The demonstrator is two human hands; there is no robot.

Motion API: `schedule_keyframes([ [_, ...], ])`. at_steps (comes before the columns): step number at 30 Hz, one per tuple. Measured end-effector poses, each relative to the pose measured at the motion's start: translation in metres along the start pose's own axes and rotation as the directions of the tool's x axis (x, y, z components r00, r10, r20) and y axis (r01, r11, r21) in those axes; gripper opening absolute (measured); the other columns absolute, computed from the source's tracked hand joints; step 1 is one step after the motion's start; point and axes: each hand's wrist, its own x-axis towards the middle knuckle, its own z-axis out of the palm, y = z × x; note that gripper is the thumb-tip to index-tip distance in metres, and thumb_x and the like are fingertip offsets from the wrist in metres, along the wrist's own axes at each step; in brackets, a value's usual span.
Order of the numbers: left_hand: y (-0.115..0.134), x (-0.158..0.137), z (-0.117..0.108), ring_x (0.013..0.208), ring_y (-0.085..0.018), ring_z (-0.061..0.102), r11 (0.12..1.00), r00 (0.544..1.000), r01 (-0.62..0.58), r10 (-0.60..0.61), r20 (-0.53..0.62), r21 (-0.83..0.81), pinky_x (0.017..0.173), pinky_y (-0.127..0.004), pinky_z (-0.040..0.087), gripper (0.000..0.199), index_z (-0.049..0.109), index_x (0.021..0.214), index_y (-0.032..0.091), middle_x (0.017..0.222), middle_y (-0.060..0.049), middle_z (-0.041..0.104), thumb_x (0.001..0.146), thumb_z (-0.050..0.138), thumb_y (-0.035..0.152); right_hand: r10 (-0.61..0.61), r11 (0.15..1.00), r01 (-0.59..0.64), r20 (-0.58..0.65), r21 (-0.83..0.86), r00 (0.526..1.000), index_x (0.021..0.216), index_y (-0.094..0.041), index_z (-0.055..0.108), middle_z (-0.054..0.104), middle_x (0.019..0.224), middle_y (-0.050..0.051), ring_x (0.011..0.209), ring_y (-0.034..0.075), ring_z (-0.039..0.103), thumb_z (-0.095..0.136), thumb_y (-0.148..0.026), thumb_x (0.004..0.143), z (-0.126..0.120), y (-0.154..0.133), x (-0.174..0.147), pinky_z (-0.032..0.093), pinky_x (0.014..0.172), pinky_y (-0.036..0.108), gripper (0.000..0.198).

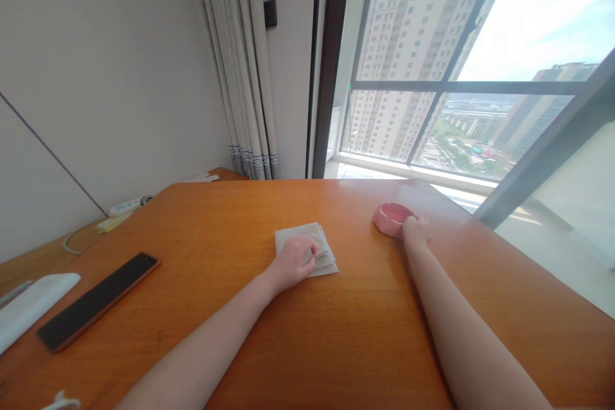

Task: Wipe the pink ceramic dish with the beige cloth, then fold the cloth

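Note:
My left hand (296,261) rests with curled fingers on a folded pale grey cloth (323,244), which lies in layers flat on the table (336,333). The hand covers the cloth's near left part, and some fingertips are hidden. Farther right, my right hand (417,232) grips the near right side of a small pink bowl (385,223) with an angular outside wall. The bowl is upright and seems to stand on the table. A stretch of tabletop separates it from the cloth.
A black tablet-like slab (98,301) with a reddish edge lies at left, beside a white object (36,304). A power strip (125,206) sits past the table's left edge. Behind are a curtain (245,64) and a large window (432,86).

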Motion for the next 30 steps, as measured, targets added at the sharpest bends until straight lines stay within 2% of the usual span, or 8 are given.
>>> schedule_keyframes([
  [4,-0.007,0.002,-0.003,0.089,-0.018,0.053,0.991,0.96,0.076,-0.102,-0.26,-0.107,0.084,-0.033,0.041,0.009,0.047,0.09,0.021,0.093,-0.004,0.058,0.085,0.041,0.026,-0.252,0.967,0.253,-0.133,-0.007,0.958,0.131,-0.018,0.04,0.036,0.139,0.013,0.131,0.028,0.028,0.038,-0.026,0.078,-0.004,-0.04,-0.03,0.018,0.106,0.053,0.054],
  [7,-0.013,0.004,-0.006,0.084,-0.016,0.052,0.976,0.893,0.134,-0.195,-0.405,-0.174,0.08,-0.031,0.042,0.009,0.045,0.088,0.02,0.088,-0.002,0.055,0.087,0.039,0.028,-0.624,0.781,0.608,0.142,0.144,0.768,0.121,-0.02,0.05,0.053,0.122,0.011,0.117,0.024,0.045,0.037,-0.024,0.083,0.002,-0.076,-0.069,0.032,0.101,0.046,0.041],
  [10,-0.015,0.006,-0.007,0.08,-0.016,0.052,0.973,0.922,0.169,-0.211,-0.326,-0.155,0.076,-0.031,0.042,0.007,0.047,0.083,0.02,0.083,-0.001,0.055,0.083,0.044,0.027,-0.759,0.639,0.728,0.354,0.248,0.546,0.108,-0.02,0.059,0.057,0.117,0.01,0.113,0.023,0.048,0.041,-0.022,0.083,0.013,-0.094,-0.104,0.035,0.1,0.041,0.031],
  [14,-0.008,0.004,-0.005,0.072,-0.015,0.049,0.991,0.983,0.114,-0.123,-0.139,-0.07,0.068,-0.028,0.04,0.006,0.048,0.08,0.02,0.076,0.0,0.052,0.08,0.048,0.026,-0.734,0.669,0.688,0.395,0.282,0.552,0.097,-0.019,0.062,0.059,0.108,0.01,0.104,0.022,0.053,0.039,-0.02,0.084,0.025,-0.092,-0.12,0.039,0.094,0.037,0.026],
  [17,-0.002,0.002,-0.005,0.068,-0.013,0.046,0.984,0.951,0.145,-0.166,-0.261,-0.1,0.065,-0.027,0.039,0.009,0.046,0.082,0.02,0.073,0.001,0.048,0.083,0.044,0.028,-0.689,0.711,0.651,0.448,0.266,0.57,0.091,-0.019,0.06,0.062,0.094,0.008,0.091,0.02,0.056,0.038,-0.02,0.085,0.025,-0.093,-0.13,0.043,0.084,0.033,0.023],
  [20,-0.005,0.002,-0.009,0.068,-0.013,0.046,0.949,0.838,0.169,-0.281,-0.468,-0.266,0.064,-0.026,0.039,0.01,0.044,0.084,0.02,0.075,0.001,0.046,0.085,0.042,0.03,-0.611,0.735,0.652,0.599,0.187,0.517,0.091,-0.02,0.059,0.062,0.087,0.006,0.083,0.018,0.056,0.041,-0.023,0.085,0.023,-0.099,-0.155,0.043,0.078,0.03,0.02],
  [25,-0.033,0.007,-0.015,0.073,-0.013,0.049,0.85,0.574,0.158,-0.494,-0.653,-0.503,0.068,-0.025,0.041,0.007,0.039,0.086,0.022,0.079,0.001,0.046,0.082,0.042,0.027,-0.471,0.665,0.745,0.801,0.049,0.368,0.107,-0.019,0.058,0.054,0.123,0.012,0.113,0.027,0.048,0.058,-0.038,0.077,0.03,-0.098,-0.182,0.036,0.094,0.039,0.036],
  [30,-0.062,0.009,-0.017,0.082,-0.014,0.054,0.766,0.415,0.149,-0.623,-0.663,-0.626,0.076,-0.028,0.044,0.036,0.034,0.109,0.023,0.092,-0.002,0.051,0.075,0.045,0.02,-0.403,0.668,0.74,0.798,-0.078,0.448,0.113,-0.018,0.056,0.049,0.131,0.013,0.122,0.025,0.042,0.049,-0.033,0.085,0.047,-0.08,-0.145,0.031,0.1,0.042,0.033],
])
